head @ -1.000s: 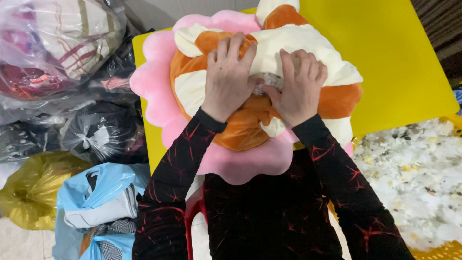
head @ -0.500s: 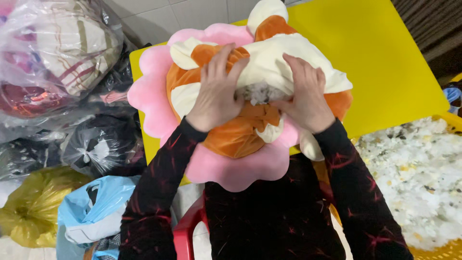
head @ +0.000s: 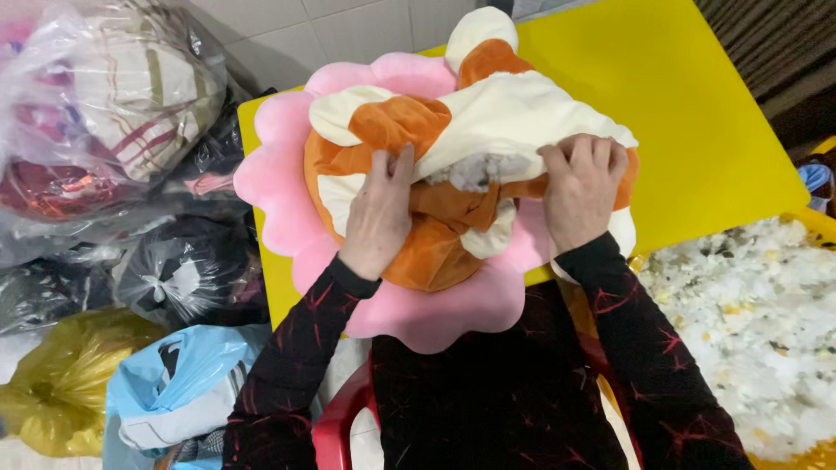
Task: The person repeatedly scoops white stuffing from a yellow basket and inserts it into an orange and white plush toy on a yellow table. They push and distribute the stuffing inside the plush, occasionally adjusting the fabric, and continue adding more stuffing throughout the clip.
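- Plush cushion (head: 470, 187), orange and cream with a pink scalloped rim, lying at the near-left end of the yellow table (head: 697, 130), overhanging its edge toward the lap.
- Head view, against half a second ago: seam slit now pulled wider, with a bigger tuft of white stuffing (head: 475, 170) showing at the centre (only a small patch then).
- Left hand (head: 379, 213) slid down and outward to about 8 o'clock of the opening, fingers clenched on the orange fabric there.
- Right hand (head: 582, 187) shifted to about 3 o'clock of the opening, fingers curled over and pinching the cream fabric edge.
- Cushion itself turned a little, cream ear now pointing to 12 o'clock.
- Judged from the spread grip: opening held apart from both sides, filling exposed and reachable; whether stuffing goes in or out cannot be told.
- Loose white stuffing heaped in a yellow bin (head: 758, 331) at 4 o'clock, well apart from both hands.
- Bagged bundles at 9 o'clock: clear bag of fabric (head: 113, 104), black bags (head: 183, 278), yellow bag (head: 57, 396) and blue bag (head: 174, 392) lower down.
- Red chair (head: 344, 418) edge under the dark-sleeved arms at 6 o'clock.
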